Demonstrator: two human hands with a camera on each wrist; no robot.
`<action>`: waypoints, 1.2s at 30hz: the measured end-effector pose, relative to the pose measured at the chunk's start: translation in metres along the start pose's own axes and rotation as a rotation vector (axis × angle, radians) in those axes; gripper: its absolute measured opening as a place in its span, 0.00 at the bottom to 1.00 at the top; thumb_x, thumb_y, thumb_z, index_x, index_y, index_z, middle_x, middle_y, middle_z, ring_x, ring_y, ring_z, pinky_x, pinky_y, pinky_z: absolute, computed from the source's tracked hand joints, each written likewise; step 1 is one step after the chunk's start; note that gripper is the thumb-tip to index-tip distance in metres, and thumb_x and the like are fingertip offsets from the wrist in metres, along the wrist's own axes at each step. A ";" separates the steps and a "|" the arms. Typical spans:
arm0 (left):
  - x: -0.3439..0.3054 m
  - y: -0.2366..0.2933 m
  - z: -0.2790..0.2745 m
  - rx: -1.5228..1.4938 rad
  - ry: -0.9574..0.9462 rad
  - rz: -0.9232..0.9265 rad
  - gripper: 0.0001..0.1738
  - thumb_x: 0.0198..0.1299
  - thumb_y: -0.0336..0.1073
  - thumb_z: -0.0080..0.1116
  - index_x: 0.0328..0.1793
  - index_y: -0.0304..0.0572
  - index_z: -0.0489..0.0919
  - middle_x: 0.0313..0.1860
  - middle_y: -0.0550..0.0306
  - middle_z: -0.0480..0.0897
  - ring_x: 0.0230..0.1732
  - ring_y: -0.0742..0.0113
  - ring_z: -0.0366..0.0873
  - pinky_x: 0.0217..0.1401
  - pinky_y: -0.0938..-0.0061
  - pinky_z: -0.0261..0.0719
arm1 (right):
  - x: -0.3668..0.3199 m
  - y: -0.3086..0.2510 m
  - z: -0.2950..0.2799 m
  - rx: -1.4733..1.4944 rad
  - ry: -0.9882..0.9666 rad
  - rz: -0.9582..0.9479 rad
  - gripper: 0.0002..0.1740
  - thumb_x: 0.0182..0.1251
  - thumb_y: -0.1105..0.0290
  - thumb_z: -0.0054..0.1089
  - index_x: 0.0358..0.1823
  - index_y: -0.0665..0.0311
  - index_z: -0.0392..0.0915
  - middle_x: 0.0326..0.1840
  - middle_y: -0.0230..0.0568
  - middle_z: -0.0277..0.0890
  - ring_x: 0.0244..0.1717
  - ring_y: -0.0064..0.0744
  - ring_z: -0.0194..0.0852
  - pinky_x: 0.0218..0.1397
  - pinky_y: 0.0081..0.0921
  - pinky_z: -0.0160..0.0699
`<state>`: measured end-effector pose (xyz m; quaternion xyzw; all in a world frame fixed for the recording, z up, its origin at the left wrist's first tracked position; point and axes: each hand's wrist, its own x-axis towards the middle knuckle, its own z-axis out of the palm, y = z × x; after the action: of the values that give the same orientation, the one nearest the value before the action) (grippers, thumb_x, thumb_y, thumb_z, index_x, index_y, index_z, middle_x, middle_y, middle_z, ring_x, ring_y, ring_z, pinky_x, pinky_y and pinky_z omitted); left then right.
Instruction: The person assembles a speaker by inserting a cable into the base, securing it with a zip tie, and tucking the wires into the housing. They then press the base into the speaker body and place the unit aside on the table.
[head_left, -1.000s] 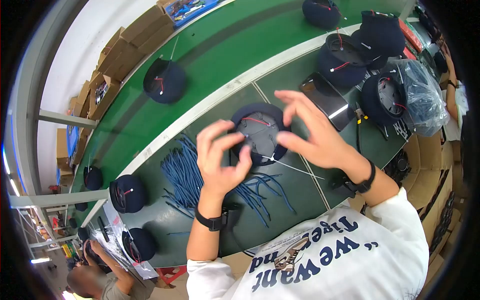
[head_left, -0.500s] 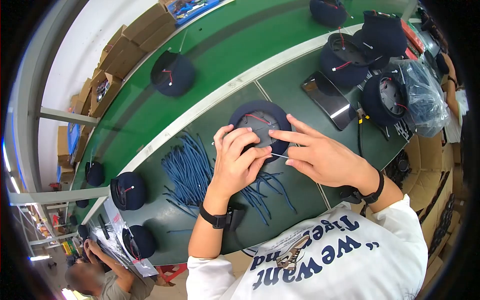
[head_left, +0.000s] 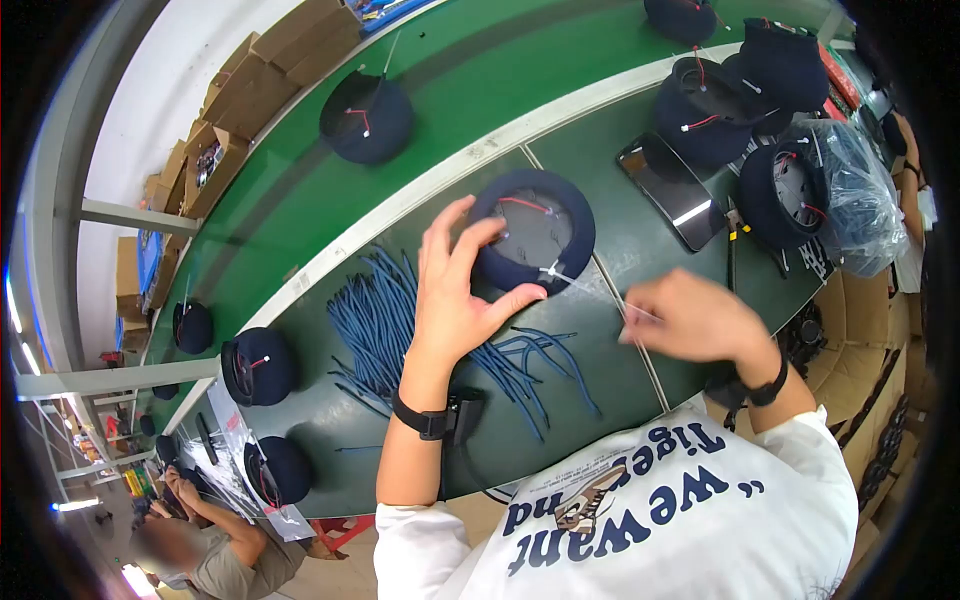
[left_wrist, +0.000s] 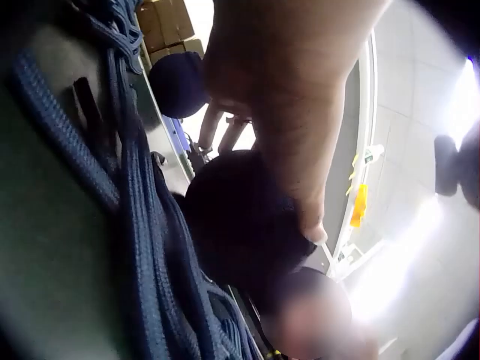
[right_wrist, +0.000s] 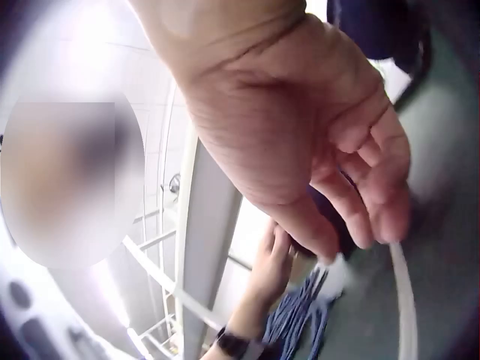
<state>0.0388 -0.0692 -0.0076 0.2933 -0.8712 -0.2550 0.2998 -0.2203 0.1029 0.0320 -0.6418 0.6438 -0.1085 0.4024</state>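
Observation:
A round navy fabric-covered shell [head_left: 572, 215] with a grey inside and a red wire sits in front of me. My left hand [head_left: 455, 290] grips its left side, thumb at the near rim and fingers over the far left edge. A white cable tie [head_left: 590, 284] has its head at the shell's near rim, and its tail runs out to the right. My right hand [head_left: 690, 315], blurred, pinches that tail. In the right wrist view the white tail [right_wrist: 405, 300] comes out below the fingertips. The left wrist view shows the shell's dark outside [left_wrist: 240, 217] under my hand.
Blue braided cords [head_left: 372, 320] lie in a bundle left of the shell. A phone [head_left: 672, 190] and yellow-black cutters [head_left: 735, 228] lie to the right, near more navy shells [head_left: 705, 115] and a clear plastic bag [head_left: 845, 190]. Another shell [head_left: 366, 118] stands on the green belt.
Both hands hovered apart over the shell, then met at the cable tie. Now my right hand has drawn away right with the tail, and my left hand has spread round the shell's left side.

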 end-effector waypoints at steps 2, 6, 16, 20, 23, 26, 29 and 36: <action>0.002 0.011 -0.006 0.121 0.157 0.067 0.49 0.36 0.59 0.92 0.65 0.49 0.83 0.72 0.42 0.72 0.70 0.41 0.72 0.72 0.48 0.74 | -0.003 -0.019 0.041 0.144 0.057 -0.099 0.26 0.69 0.47 0.75 0.48 0.65 0.81 0.37 0.50 0.87 0.39 0.55 0.89 0.44 0.44 0.87; -0.011 0.026 -0.030 0.080 0.156 0.357 0.37 0.34 0.54 0.92 0.49 0.45 0.87 0.47 0.53 0.81 0.49 0.51 0.79 0.49 0.60 0.79 | 0.003 -0.023 0.093 -0.071 0.250 -0.182 0.18 0.70 0.60 0.72 0.50 0.64 0.78 0.46 0.46 0.78 0.43 0.55 0.87 0.44 0.51 0.86; -0.028 0.045 0.017 0.014 -0.642 0.247 0.21 0.52 0.42 0.80 0.48 0.40 0.87 0.47 0.55 0.84 0.54 0.49 0.83 0.60 0.55 0.79 | -0.013 -0.014 0.087 -0.238 0.292 -0.253 0.12 0.67 0.71 0.69 0.45 0.68 0.77 0.45 0.49 0.76 0.50 0.52 0.83 0.55 0.46 0.84; -0.026 0.040 0.025 -0.033 -0.652 0.180 0.13 0.58 0.37 0.77 0.43 0.40 0.86 0.44 0.53 0.82 0.51 0.48 0.82 0.57 0.54 0.79 | -0.021 -0.016 0.081 -0.243 0.292 -0.150 0.11 0.68 0.72 0.66 0.46 0.69 0.76 0.45 0.51 0.78 0.51 0.53 0.84 0.55 0.45 0.84; -0.025 0.041 0.024 -0.079 -0.603 0.210 0.11 0.60 0.35 0.75 0.42 0.40 0.84 0.42 0.52 0.81 0.48 0.48 0.82 0.56 0.55 0.79 | -0.023 -0.006 0.081 -0.367 0.305 -0.129 0.11 0.67 0.74 0.66 0.47 0.68 0.75 0.44 0.52 0.80 0.50 0.54 0.84 0.56 0.46 0.84; -0.019 0.052 0.011 -0.126 -0.549 0.243 0.10 0.63 0.33 0.74 0.43 0.39 0.83 0.39 0.52 0.83 0.45 0.49 0.83 0.53 0.58 0.80 | -0.031 -0.009 0.061 -0.317 0.266 -0.178 0.09 0.69 0.75 0.64 0.48 0.68 0.76 0.39 0.50 0.82 0.45 0.54 0.85 0.53 0.45 0.85; -0.014 0.066 -0.016 -0.287 -0.550 0.116 0.08 0.66 0.31 0.72 0.44 0.38 0.84 0.36 0.52 0.85 0.38 0.55 0.85 0.46 0.64 0.82 | -0.054 -0.042 -0.002 0.189 0.027 -0.160 0.09 0.73 0.78 0.62 0.51 0.70 0.78 0.39 0.48 0.87 0.42 0.46 0.89 0.48 0.39 0.86; -0.017 0.068 -0.030 -0.738 -0.303 -0.065 0.06 0.73 0.23 0.64 0.51 0.29 0.88 0.39 0.51 0.89 0.33 0.69 0.87 0.36 0.76 0.83 | -0.024 -0.015 -0.018 1.420 0.230 -0.642 0.13 0.83 0.73 0.59 0.61 0.73 0.79 0.43 0.46 0.88 0.46 0.40 0.90 0.48 0.30 0.87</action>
<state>0.0450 -0.0183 0.0490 0.1521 -0.7458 -0.6005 0.2448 -0.2246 0.1155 0.0630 -0.3707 0.2411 -0.6704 0.5958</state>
